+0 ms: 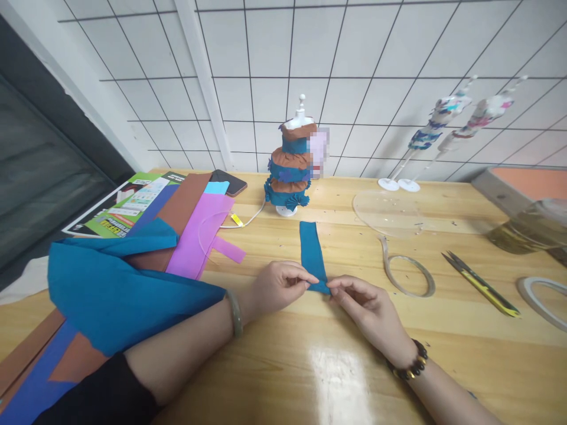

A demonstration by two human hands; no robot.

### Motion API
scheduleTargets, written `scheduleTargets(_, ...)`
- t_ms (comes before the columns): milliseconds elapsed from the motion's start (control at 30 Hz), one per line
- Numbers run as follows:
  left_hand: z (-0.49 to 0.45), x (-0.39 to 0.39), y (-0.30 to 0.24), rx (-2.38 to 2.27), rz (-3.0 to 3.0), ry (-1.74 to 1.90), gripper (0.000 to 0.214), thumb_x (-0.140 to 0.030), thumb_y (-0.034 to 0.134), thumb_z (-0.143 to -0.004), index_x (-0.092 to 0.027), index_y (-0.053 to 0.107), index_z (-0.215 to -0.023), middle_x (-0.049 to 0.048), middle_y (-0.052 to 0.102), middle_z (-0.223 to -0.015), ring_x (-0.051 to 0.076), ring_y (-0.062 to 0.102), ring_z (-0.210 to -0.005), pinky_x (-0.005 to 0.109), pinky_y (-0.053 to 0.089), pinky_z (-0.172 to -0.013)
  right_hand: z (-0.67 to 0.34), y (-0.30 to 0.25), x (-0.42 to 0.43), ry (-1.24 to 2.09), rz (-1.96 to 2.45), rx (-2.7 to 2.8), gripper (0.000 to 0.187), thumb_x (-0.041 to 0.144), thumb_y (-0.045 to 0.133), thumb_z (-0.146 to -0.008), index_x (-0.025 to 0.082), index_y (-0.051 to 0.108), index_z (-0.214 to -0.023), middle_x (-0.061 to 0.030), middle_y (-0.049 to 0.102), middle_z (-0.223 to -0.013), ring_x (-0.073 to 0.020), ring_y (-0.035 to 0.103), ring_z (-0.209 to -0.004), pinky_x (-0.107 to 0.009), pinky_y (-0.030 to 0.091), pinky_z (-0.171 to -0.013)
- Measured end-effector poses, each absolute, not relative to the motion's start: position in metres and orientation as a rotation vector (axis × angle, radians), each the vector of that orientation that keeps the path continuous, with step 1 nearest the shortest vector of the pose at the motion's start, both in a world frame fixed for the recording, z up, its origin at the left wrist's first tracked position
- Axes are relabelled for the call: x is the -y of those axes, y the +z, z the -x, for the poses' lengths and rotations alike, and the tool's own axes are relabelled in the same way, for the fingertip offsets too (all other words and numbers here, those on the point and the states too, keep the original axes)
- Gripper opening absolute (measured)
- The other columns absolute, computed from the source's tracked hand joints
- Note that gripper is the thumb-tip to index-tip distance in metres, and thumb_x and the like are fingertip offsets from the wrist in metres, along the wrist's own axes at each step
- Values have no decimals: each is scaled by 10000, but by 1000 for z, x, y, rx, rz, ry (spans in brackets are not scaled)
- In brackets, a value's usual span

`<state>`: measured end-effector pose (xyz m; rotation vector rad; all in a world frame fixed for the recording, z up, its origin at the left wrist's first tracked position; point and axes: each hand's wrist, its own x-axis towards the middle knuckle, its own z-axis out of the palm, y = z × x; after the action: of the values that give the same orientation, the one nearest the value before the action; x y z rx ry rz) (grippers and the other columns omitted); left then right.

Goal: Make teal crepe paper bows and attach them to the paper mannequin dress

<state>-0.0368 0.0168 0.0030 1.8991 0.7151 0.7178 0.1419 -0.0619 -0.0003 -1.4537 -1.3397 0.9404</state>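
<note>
A narrow teal strip of sheet material (312,251) lies on the wooden table (336,366), pointing away from me. My left hand (278,286) and my right hand (365,304) both pinch its near end between thumb and fingers. Behind the strip stands a small white mannequin (291,162) dressed in layered brown and teal ruffles. A large teal sheet (110,289) drapes over my left forearm.
Brown, purple and blue sheets (195,230) and a green booklet (128,203) lie at the left, with a phone (228,182) behind. Scissors (481,283), tape rings (410,274), a clear disc (387,212), a glass jar (529,227) and two leaning decorated mannequins (443,127) are at the right.
</note>
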Motion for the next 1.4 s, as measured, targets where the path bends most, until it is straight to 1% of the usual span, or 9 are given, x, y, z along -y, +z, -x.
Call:
scheduleTargets(200,40,-18,5,-674,-1915,663,238,-120,496,-762,-118,686,-905,78,663,-833,142,595,-751,241,466,-680,-143,0,63,942,1469,1357,173,322,589,-769,189,682,-829,-48,695,-772,-160,644,-690,-267,530,-656)
scheduleTargets(333,41,-18,7,-633,-1903,629,236,-173,526,-775,-113,668,-954,82,654,-867,140,590,-764,236,462,-675,-143,3,63,926,1464,1401,187,326,582,-774,186,685,-844,-48,688,-758,-166,639,-705,-280,527,-676)
scheduleTargets(500,39,-17,4,-678,-1917,722,183,-256,581,-772,-139,692,-860,72,675,-815,137,596,-746,245,466,-679,-142,5,63,882,1442,1477,191,335,568,-793,187,686,-825,-70,691,-822,-178,633,-742,-301,522,-703)
scheduleTargets(700,38,-16,1,-699,-1921,749,145,-217,568,-773,-152,694,-802,52,685,-785,124,606,-720,227,466,-661,-139,-2,62,844,1427,1513,156,331,599,-774,194,671,-798,-54,696,-808,-170,633,-729,-279,524,-678)
scheduleTargets(900,38,-15,2,-705,-1966,736,174,-164,541,-762,-148,683,-861,37,675,-750,105,574,-656,203,450,-615,-139,-6,61,821,1444,1504,157,330,609,-764,183,658,-789,-45,684,-738,-153,621,-655,-264,524,-612)
scheduleTargets(1033,38,-16,3,-580,-1975,798,210,-104,481,-766,-137,688,-790,56,666,-771,119,588,-707,219,457,-655,-140,-4,61,806,1406,1511,132,306,599,-777,193,669,-779,-50,688,-776,-162,632,-720,-272,525,-666)
scheduleTargets(1133,38,-16,5,-551,-1974,791,232,-88,466,-764,-136,684,-825,67,658,-804,127,591,-740,229,462,-678,-140,-4,61,787,1379,1519,125,292,599,-778,207,685,-811,-63,690,-842,-174,631,-778,-293,522,-701)
scheduleTargets(1233,38,-16,6,-565,-1971,766,207,-110,506,-753,-149,675,-865,65,653,-839,134,594,-773,237,466,-705,-140,-5,61,794,1387,1498,141,304,613,-764,206,683,-837,-66,685,-823,-171,622,-727,-289,525,-638)
scheduleTargets(1400,36,-16,4,-595,-1969,766,145,-148,559,-757,-156,676,-842,56,652,-818,126,593,-760,232,463,-702,-139,-7,61,753,1431,1507,157,314,625,-752,190,671,-838,-55,665,-761,-141,584,-620,-263,509,-564)
